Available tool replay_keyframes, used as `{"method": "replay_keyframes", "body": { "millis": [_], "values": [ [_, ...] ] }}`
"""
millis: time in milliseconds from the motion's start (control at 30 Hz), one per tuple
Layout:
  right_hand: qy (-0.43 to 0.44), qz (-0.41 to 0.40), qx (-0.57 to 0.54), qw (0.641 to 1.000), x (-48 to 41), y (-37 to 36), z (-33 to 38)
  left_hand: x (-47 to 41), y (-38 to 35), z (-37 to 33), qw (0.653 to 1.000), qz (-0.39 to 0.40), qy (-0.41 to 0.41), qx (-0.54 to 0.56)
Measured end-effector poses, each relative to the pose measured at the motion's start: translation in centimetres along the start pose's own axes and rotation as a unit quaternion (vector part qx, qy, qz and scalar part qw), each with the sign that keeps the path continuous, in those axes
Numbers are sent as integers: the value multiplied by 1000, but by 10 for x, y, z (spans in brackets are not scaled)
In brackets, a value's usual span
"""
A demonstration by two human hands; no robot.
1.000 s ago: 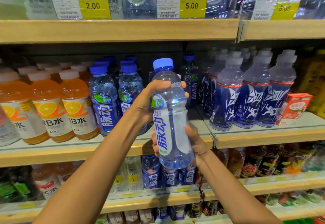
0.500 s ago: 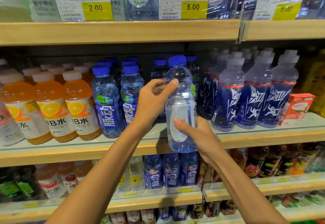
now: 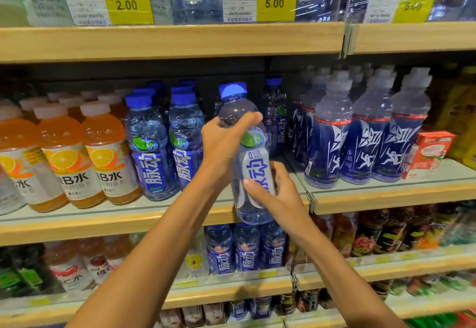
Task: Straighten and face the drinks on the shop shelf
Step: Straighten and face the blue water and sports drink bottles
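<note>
Your left arm reaches up from the lower left, and your left hand (image 3: 225,145) meets the bottle (image 3: 253,170) from its left side; the grip is wrapped round the clear shoulder, thumb laid across the front below the blue cap (image 3: 233,90), the other fingers hidden behind. Your right arm rises from the lower right; your right hand (image 3: 279,199) cups the bottle's lower half from the right, thumb pressed across the bottom of the label, so this grip too is closed on the bottle.

The bottle is in the air in front of the middle shelf (image 3: 103,222), its base overlapping the shelf's front edge; it leans a little, cap to the left, label facing you.

On the shelf, orange bottles (image 3: 108,157) stand at the far left; beside them are blue bottles (image 3: 152,152) like the one you hold, just left of your left hand; to the right of your hands stand dark bottles (image 3: 365,145), then a red carton (image 3: 430,152).
</note>
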State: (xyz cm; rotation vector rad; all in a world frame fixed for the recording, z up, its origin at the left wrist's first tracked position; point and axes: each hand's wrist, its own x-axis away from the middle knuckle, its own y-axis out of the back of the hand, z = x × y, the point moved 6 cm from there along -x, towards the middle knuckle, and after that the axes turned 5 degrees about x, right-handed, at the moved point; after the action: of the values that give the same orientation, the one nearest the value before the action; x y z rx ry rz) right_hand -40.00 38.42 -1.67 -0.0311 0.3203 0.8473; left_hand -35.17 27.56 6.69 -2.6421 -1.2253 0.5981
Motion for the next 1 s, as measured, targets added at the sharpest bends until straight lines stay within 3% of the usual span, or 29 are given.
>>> {"method": "replay_keyframes", "body": {
  "millis": [67,200,300,400,500,567,633,733,867,1000],
  "values": [
    [-53,72,-95,991,-2,1,-4,-3,2,0,997,32,59,30],
    [-132,226,-284,922,-1,-10,-5,-4,-8,-4,961,193,151,125],
    [-136,287,-305,898,-3,-23,-4,-4,-16,-9,931,294,140,167],
    [-90,308,-270,908,-4,-33,4,-4,-18,-5,912,334,138,195],
    [-76,274,-220,933,-3,-33,3,-4,-15,2,902,358,135,199],
    [-73,229,-192,952,-3,-28,0,-5,-9,6,914,358,114,153],
    [-73,169,-160,970,-3,-21,-3,-9,0,10,945,308,90,70],
    [-51,87,-80,992,-4,-11,-3,-14,19,9,985,164,33,-48],
    [-30,-48,31,998,-3,-4,-4,-5,23,-2,988,82,-59,-117],
    [-17,-122,155,980,4,-7,0,6,0,-1,992,41,-75,-96]
  ]
}}
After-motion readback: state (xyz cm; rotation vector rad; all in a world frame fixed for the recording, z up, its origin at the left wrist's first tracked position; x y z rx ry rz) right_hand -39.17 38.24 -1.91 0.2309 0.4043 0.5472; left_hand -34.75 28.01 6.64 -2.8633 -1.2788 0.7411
